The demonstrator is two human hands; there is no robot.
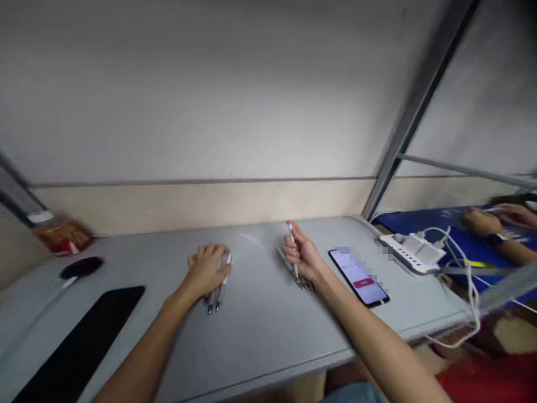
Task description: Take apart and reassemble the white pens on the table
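My right hand (pixel 306 257) is closed around a click pen (pixel 290 228) held upright, its thumb up by the top end. Beneath that hand several more pens (pixel 283 257) lie on the grey table, partly covered by it. Left of the middle, my left hand (pixel 208 267) rests low over a bunch of pens (pixel 217 296) with its fingers curled round them. The metallic tips of these pens stick out towards me below the palm, while their upper parts are mostly hidden.
Right of my right arm lies a lit phone (pixel 361 280). Beyond it sits a white power strip (pixel 413 254) with plugs and cables. At left are a black pad (pixel 84 341), a dark round object (pixel 81 267) and a food jar (pixel 61 232). Another person's hands (pixel 482 221) are at far right.
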